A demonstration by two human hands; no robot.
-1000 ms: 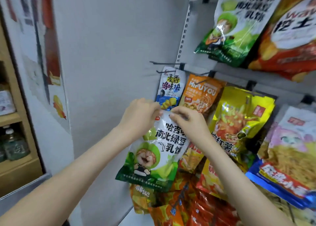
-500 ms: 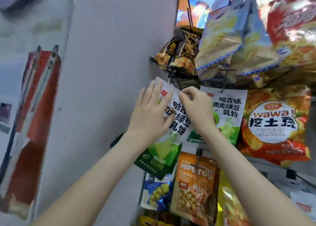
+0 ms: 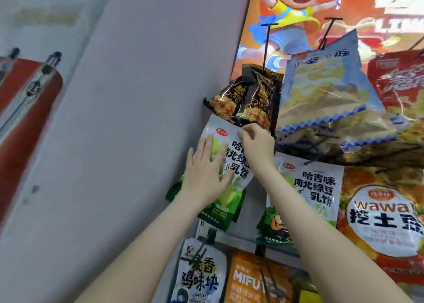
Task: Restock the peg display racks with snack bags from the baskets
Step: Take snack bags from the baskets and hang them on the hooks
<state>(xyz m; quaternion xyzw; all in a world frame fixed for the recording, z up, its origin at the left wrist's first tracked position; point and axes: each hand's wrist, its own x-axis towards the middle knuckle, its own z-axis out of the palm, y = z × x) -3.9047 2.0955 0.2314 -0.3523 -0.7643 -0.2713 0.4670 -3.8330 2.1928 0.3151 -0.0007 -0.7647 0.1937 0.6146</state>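
A white-and-green snack bag (image 3: 238, 162) is held up against the rack at its left end. My right hand (image 3: 255, 143) pinches the bag's top edge right at the tip of a black peg (image 3: 237, 120). My left hand (image 3: 205, 170) lies flat on the bag's front with fingers spread, pressing it. A second bag of the same kind (image 3: 314, 188) hangs on the neighbouring peg to the right. No basket is in view.
Black-and-gold bags (image 3: 247, 98) and a blue-edged bag (image 3: 325, 96) hang above. An orange wawa bag (image 3: 380, 222) hangs at right. A white-blue bag (image 3: 202, 277) and an orange MIFU bag (image 3: 254, 282) hang below. Grey side panel (image 3: 137, 119) at left; empty pegs (image 3: 267, 38) up top.
Both hands raised the green bag from the lower row to the peg row above. The right hand now holds its top at the peg tip; the left hand went from gripping to flat.
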